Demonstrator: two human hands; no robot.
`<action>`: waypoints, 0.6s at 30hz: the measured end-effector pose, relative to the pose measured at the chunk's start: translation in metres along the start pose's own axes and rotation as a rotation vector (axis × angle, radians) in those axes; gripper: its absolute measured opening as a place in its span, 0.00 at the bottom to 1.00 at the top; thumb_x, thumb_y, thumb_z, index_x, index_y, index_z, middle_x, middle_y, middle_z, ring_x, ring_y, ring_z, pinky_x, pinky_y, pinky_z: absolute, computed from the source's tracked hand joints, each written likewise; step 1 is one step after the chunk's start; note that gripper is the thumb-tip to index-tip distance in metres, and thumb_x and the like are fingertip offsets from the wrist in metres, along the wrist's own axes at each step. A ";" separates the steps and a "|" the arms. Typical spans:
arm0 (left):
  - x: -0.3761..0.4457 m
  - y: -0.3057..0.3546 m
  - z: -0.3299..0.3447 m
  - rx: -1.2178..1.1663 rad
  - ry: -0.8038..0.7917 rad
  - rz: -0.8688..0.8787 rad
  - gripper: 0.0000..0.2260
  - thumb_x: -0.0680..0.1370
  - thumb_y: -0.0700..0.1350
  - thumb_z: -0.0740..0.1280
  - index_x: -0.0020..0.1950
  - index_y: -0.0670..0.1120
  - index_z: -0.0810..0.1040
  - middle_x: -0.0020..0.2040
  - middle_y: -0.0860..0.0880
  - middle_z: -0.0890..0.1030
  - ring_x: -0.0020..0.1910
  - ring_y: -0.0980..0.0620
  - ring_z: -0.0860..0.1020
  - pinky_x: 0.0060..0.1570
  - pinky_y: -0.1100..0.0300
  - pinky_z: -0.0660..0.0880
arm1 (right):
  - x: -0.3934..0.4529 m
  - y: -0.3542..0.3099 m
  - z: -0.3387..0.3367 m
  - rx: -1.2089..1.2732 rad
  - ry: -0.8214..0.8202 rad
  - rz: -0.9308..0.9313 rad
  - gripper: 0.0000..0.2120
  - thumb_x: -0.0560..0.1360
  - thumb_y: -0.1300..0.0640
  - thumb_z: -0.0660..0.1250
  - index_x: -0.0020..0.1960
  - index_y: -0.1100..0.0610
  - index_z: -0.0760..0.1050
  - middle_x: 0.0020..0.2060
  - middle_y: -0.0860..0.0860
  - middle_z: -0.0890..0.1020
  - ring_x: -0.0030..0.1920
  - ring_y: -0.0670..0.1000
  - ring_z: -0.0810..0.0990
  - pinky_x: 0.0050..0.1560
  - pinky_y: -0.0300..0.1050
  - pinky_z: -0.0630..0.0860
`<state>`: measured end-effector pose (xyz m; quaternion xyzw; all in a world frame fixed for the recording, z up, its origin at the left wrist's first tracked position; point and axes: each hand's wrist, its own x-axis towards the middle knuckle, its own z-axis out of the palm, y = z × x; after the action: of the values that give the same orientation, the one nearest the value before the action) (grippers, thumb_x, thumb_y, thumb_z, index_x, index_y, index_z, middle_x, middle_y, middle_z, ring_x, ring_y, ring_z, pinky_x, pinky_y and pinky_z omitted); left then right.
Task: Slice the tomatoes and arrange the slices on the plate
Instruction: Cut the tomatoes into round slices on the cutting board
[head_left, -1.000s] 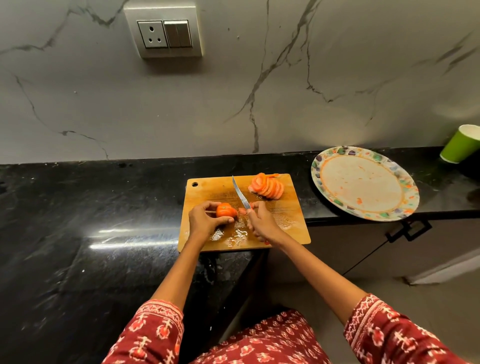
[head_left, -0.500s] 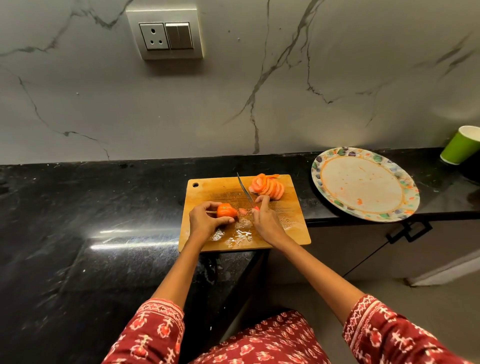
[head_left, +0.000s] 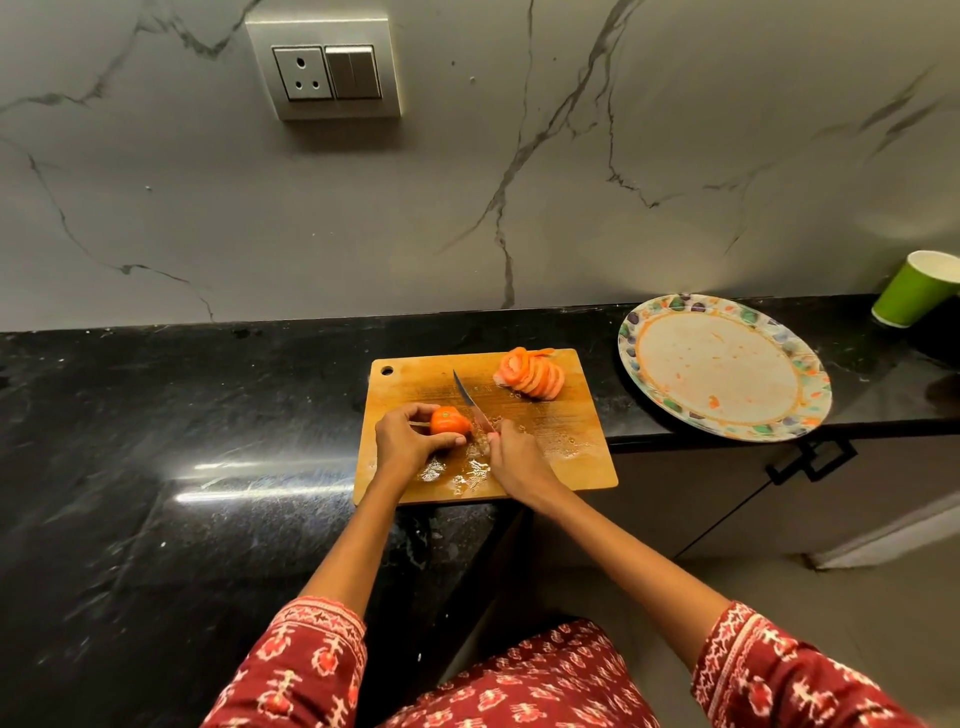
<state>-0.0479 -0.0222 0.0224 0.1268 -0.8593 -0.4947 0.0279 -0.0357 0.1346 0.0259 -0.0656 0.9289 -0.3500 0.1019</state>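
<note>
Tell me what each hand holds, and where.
Left hand grips the round orange-red tomato around its sides; right hand holds the steel knife by its handle.

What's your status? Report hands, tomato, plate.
Left hand holds tomato; right hand grips knife. Slices on board. Plate bare.

Left hand (head_left: 405, 441) around tomato (head_left: 449, 421), right hand (head_left: 511, 457) gripping knife (head_left: 470, 400) on cutting board (head_left: 561, 436).

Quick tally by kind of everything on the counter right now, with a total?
Wooden cutting board: 1
Part-cut orange-red tomato: 1
Fanned pile of tomato slices: 1
Steel-bladed knife: 1
Round floral-rimmed plate: 1
Green paper cup: 1
Total: 6
</note>
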 end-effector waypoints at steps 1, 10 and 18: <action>0.000 0.001 0.000 -0.003 0.002 0.003 0.22 0.61 0.45 0.80 0.52 0.45 0.79 0.54 0.46 0.81 0.51 0.51 0.77 0.52 0.55 0.77 | -0.001 -0.003 0.003 -0.047 -0.018 0.028 0.13 0.82 0.57 0.52 0.58 0.65 0.69 0.48 0.60 0.78 0.48 0.59 0.78 0.43 0.48 0.71; 0.000 0.001 0.001 0.005 -0.004 0.001 0.22 0.61 0.44 0.80 0.52 0.45 0.79 0.54 0.46 0.81 0.52 0.50 0.77 0.53 0.54 0.76 | -0.017 -0.011 0.017 -0.471 0.023 0.069 0.24 0.80 0.66 0.52 0.74 0.69 0.51 0.60 0.61 0.77 0.60 0.58 0.77 0.53 0.47 0.74; -0.005 -0.004 -0.002 -0.046 -0.004 0.017 0.21 0.61 0.42 0.80 0.51 0.46 0.79 0.53 0.46 0.81 0.51 0.50 0.78 0.50 0.56 0.77 | -0.016 -0.006 0.011 -0.354 0.098 0.038 0.12 0.82 0.64 0.51 0.63 0.65 0.65 0.51 0.60 0.80 0.51 0.59 0.79 0.42 0.47 0.71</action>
<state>-0.0418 -0.0242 0.0200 0.1180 -0.8489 -0.5142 0.0331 -0.0177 0.1262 0.0241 -0.0480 0.9809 -0.1819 0.0499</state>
